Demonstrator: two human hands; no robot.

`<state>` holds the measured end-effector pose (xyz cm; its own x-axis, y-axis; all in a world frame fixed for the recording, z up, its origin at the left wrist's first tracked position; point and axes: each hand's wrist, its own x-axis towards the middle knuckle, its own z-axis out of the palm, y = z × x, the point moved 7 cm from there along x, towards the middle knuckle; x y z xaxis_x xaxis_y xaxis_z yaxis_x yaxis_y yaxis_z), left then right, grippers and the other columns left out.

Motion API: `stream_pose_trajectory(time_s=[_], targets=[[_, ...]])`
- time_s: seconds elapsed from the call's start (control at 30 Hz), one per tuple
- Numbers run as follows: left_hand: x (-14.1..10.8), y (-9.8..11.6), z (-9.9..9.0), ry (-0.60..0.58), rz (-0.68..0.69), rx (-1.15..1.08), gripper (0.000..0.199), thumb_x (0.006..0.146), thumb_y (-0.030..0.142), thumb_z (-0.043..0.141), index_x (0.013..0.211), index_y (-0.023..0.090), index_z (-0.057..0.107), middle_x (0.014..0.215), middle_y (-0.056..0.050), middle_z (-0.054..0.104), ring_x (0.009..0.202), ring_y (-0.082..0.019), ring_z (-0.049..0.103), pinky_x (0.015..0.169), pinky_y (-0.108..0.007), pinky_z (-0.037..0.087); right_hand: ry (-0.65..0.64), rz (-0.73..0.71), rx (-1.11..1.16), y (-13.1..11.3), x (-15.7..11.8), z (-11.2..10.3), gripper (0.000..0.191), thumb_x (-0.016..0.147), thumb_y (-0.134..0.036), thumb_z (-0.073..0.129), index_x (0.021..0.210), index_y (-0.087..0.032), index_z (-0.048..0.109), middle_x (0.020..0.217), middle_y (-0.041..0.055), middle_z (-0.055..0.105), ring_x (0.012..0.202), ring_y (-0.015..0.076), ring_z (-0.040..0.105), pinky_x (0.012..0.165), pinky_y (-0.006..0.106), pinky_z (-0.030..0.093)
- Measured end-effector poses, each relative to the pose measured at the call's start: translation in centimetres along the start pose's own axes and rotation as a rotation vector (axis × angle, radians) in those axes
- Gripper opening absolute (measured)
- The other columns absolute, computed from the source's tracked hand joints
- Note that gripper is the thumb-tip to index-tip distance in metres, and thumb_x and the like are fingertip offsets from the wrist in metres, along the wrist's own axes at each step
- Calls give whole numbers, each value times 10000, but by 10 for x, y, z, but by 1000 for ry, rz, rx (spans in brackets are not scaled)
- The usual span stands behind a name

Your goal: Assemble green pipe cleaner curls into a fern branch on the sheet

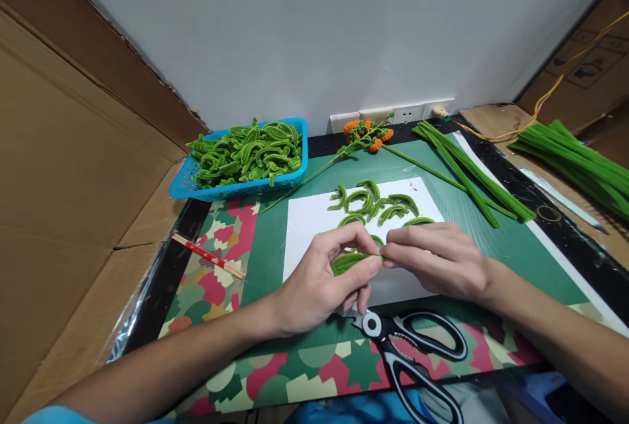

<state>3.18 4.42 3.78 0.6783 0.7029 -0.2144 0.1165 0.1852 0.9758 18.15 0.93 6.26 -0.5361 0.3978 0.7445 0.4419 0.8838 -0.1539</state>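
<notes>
My left hand (334,273) pinches a bent green pipe cleaner (350,261) between thumb and fingers, above a white sheet of paper (309,227). The fingertips of my right hand (437,257) close on the end of the same piece, meeting the left fingertips. Several curved green pipe cleaner pieces (361,201) lie on the paper just beyond my hands. Below my hands rest black and white scissors (393,332), their blades partly hidden under my left hand.
A blue basket (304,149) heaped with green pieces stands at the back left. An orange flower stem (366,135) lies behind the paper. Long green pipe cleaners (466,168) lie to the right, with another bundle (580,162) beyond. Red-wrapped chopsticks (206,255) lie left.
</notes>
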Motion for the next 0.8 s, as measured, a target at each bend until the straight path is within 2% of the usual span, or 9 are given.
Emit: stream_pose_trajectory(time_s=[0.1, 0.17, 0.33, 0.43, 0.57, 0.8], targets=[[-1, 6, -4, 33, 60, 87, 174, 1000, 365, 687, 945, 203, 655, 581, 36, 574, 451, -102, 515, 472, -211, 422, -30, 150, 132, 7, 0, 7, 145, 1092, -157, 497, 1057, -174, 637, 902, 69, 704, 709, 139, 640, 578, 255, 464], [-2, 7, -6, 60, 86, 133, 168, 976, 357, 716, 942, 195, 690, 605, 38, 550, 460, -105, 514, 464, -217, 420, -57, 188, 184, 9, 2, 11, 201, 1111, -185, 445, 1017, -179, 623, 842, 49, 665, 680, 139, 609, 561, 257, 440], [-2, 2, -1, 17, 62, 19, 202, 1022, 392, 664, 967, 202, 619, 618, 56, 523, 478, -90, 489, 475, -197, 408, -61, 72, 16, 2, 6, 11, 231, 1097, -226, 443, 960, -170, 620, 709, 21, 585, 588, 159, 521, 558, 300, 413], [-1, -4, 0, -5, 39, -74, 234, 1025, 413, 670, 977, 201, 584, 656, 60, 531, 488, -69, 485, 468, -170, 386, -52, 32, -83, -1, 7, 12, 209, 1053, -172, 466, 895, -182, 602, 666, 10, 551, 566, 160, 488, 554, 303, 400], [3, -13, 1, -16, 8, -133, 270, 1025, 430, 674, 954, 203, 547, 583, 92, 490, 429, -52, 470, 422, -135, 355, -31, 7, -118, -3, 6, 14, 159, 983, -112, 470, 933, -167, 610, 663, 6, 543, 558, 167, 466, 536, 306, 386], [10, -26, 4, -58, -76, -190, 308, 1003, 476, 689, 995, 181, 600, 667, 56, 582, 388, -35, 460, 325, -113, 280, -26, -40, -155, -4, 5, 14, 125, 931, -75, 529, 921, -156, 624, 640, 14, 559, 562, 169, 468, 540, 313, 393]])
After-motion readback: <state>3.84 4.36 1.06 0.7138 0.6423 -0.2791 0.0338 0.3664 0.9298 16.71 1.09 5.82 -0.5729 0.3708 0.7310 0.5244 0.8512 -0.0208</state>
